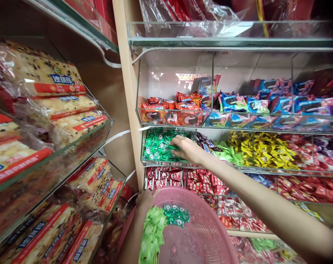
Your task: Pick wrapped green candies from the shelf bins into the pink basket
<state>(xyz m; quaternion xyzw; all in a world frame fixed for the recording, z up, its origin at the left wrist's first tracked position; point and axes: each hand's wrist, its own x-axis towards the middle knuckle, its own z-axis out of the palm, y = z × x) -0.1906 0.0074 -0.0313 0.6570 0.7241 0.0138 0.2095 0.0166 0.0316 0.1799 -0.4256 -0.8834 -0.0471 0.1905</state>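
Note:
My right hand (pixel 187 148) reaches into a clear shelf bin of green-wrapped candies (pixel 158 145). Its fingers are bent and a little apart at the surface of the pile, with no candy visible in its grasp. My left hand (pixel 145 201) is closed on the rim of a pink plastic basket (pixel 213 223), below that bin. Inside the basket lie light-green packets (pixel 153 231) along the left side, partly hidden by my left forearm. A smaller group of dark-green candies (pixel 177 215) lies beside them.
Brown packets (pixel 206 143) and yellow-wrapped candies (pixel 265 150) fill bins to the right. Red packets (pixel 163 178) sit below, and orange-red packs (pixel 188 108) above. A wooden post (pixel 127 80) and glass-fronted shelves of wrapped pastries (pixel 56 79) stand at the left.

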